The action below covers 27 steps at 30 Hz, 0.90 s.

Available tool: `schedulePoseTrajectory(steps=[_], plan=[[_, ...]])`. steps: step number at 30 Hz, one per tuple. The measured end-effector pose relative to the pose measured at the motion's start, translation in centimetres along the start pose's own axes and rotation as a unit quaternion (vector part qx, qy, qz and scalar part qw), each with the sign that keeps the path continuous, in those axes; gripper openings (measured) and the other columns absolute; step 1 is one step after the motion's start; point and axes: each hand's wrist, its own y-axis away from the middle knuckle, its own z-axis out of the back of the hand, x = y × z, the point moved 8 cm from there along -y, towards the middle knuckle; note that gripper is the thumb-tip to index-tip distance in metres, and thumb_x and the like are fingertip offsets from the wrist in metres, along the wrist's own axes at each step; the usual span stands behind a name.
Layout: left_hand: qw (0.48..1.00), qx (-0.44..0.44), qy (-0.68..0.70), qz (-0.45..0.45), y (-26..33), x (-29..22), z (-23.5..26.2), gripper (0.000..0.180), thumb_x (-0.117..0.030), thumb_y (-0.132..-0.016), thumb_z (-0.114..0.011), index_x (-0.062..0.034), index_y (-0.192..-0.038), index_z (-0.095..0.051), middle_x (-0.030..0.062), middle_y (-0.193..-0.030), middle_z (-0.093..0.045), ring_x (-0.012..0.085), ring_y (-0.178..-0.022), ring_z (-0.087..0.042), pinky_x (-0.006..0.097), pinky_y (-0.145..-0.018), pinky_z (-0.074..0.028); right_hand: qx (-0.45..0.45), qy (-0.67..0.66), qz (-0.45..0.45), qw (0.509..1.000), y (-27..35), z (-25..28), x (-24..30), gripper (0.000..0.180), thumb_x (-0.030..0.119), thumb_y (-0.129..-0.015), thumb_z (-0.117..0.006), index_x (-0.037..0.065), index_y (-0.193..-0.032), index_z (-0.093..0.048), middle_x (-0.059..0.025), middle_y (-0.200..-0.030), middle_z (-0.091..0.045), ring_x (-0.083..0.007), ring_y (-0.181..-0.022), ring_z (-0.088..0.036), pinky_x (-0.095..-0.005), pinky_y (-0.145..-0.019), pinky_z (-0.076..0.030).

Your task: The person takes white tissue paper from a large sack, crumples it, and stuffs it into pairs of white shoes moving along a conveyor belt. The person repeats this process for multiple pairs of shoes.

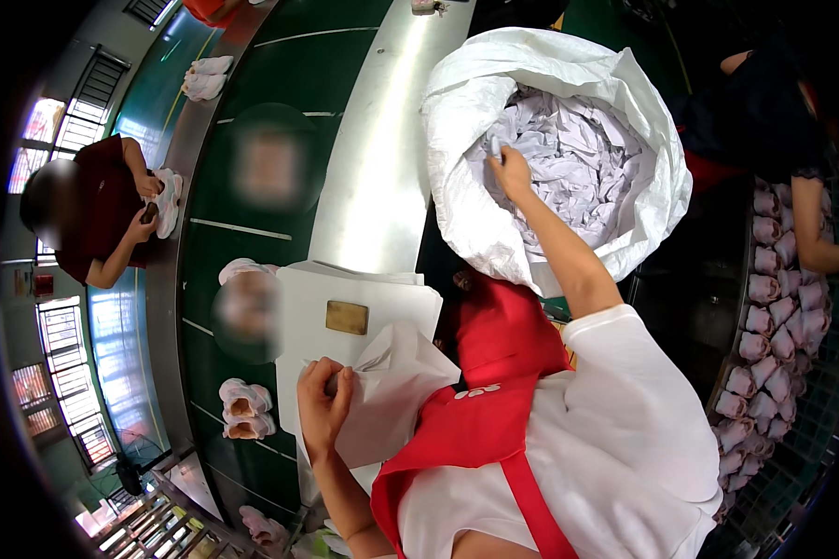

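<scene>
My left hand (324, 402) is closed on the edge of a thin white sheet of paper (396, 377), which bends up toward my red apron. Beneath it lies a stack of white paper (303, 298), with a small brown rectangular block (347, 317) resting on top. My right arm reaches over the rim of a large white woven sack (461, 177). Inside, crumpled white paper (578, 158) fills the sack, and my right hand (511, 174) is closed with a bit of whitish paper showing at its fingertips.
Left of the metal bench (368, 168) runs a green conveyor belt (317, 70) carrying white shoes (245, 410). Across it, a person in dark red (93, 205) handles a shoe. At right, a rack (755, 354) holds many pale shoes, with another person's arm (811, 228) beside it.
</scene>
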Motion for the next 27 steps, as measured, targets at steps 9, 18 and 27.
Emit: schedulePoseTrajectory(steps=[9,18,27], plan=[[0.999,0.025,0.015,-0.012,-0.5,0.1,-0.2,0.021,-0.013,-0.083,-0.061,0.0019,-0.073,-0.051,0.0109,-0.062,-0.047,0.0207,-0.056,-0.042,0.031,-0.053,-0.034,0.051,-0.403,-0.115,0.906,2.0,13.0,-3.3,0.022,0.021,-0.086,-0.061,0.006,-0.102,-0.062,0.0020,-0.090,-0.061,-0.0083,-0.080,-0.054,-0.0253,-0.071,-0.043],[0.996,0.061,0.017,-0.068,-0.1,-2.2,-0.1,0.020,-0.012,-0.083,-0.062,0.0011,-0.072,-0.052,0.0109,-0.063,-0.050,0.0229,-0.061,-0.046,0.033,-0.056,-0.036,-0.007,-0.150,-0.054,0.987,2.9,17.9,1.4,0.031,0.029,-0.091,-0.057,0.001,-0.099,-0.065,-0.0013,-0.081,-0.062,-0.0098,-0.070,-0.051,-0.0263,-0.066,-0.044],[0.940,-0.146,-0.108,-0.290,2.4,-11.2,3.1,0.016,-0.005,-0.072,-0.068,-0.0031,-0.075,-0.052,0.0126,-0.094,-0.061,0.0298,-0.086,-0.057,0.042,-0.087,-0.042,0.458,-0.286,0.298,0.787,23.5,12.2,34.9,0.026,0.021,-0.092,-0.054,0.004,-0.111,-0.061,-0.0180,-0.100,-0.065,-0.0274,-0.089,-0.063,-0.0321,-0.082,-0.047]])
